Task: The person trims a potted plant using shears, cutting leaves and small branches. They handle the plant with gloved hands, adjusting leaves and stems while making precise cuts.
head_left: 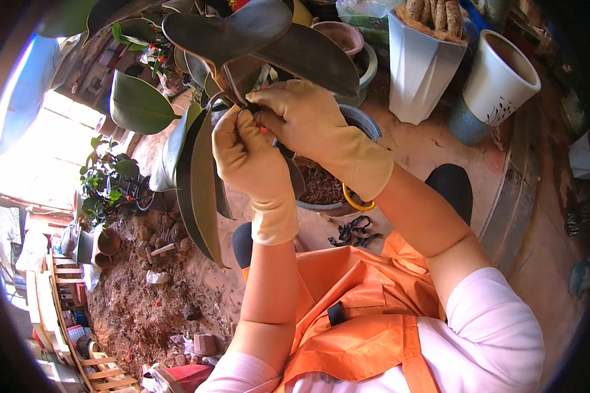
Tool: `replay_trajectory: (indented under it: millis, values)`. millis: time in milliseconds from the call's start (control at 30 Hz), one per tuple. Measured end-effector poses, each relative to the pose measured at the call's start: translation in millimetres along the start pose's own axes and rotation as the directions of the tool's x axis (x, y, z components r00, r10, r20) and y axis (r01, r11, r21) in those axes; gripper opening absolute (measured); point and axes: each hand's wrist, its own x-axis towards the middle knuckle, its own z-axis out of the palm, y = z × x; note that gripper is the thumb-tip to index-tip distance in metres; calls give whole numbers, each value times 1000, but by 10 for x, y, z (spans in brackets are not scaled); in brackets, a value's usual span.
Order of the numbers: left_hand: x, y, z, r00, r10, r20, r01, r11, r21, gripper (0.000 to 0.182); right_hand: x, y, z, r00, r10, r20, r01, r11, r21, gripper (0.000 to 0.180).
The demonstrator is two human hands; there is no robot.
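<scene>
A large-leaved potted plant, seemingly a rubber plant [204, 142], rises in front of me from a round pot of soil [324, 189]. Both my hands wear pale yellow gloves. My left hand [250, 157] pinches at the stem, its thumb and fingertips together. My right hand [314, 123] meets it there from the right, fingers bent around the same spot. Something small and dark shows between the fingertips, but what it is I cannot tell. Yellow scissor-like handles [356, 199] rest at the pot's right rim. Black strips [355, 232] lie on the floor just below the pot.
A tall white faceted planter [420, 69] and a white-and-blue ceramic pot [496, 83] stand at the upper right. Loose soil [142, 285] covers the floor at left, near a leafy potted plant [105, 182] and wooden slats [103, 373]. A terracotta pot [341, 37] sits behind my right hand.
</scene>
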Motion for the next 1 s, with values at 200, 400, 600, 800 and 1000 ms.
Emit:
replay_trajectory:
  millis: [200,400,600,800,1000]
  values:
    - [26,144,91,910,-401,-105,362,892,-271,14,-14,97,-38,999,-37,2,37,998,49,31]
    - [156,187,132,843,-524,-118,489,840,-238,21,32,72,-52,994,62,92,-96,893,439,24]
    - [270,220,162,763,-646,-22,623,744,-241,14,75,100,-232,980,83,179,-156,884,442,18]
    - [196,330,122,717,-697,16,685,700,-201,9,242,117,-296,964,119,239,-218,868,446,14]
    - [190,256,29,773,-621,127,623,709,-330,16,327,135,-329,973,-120,199,16,889,457,18]
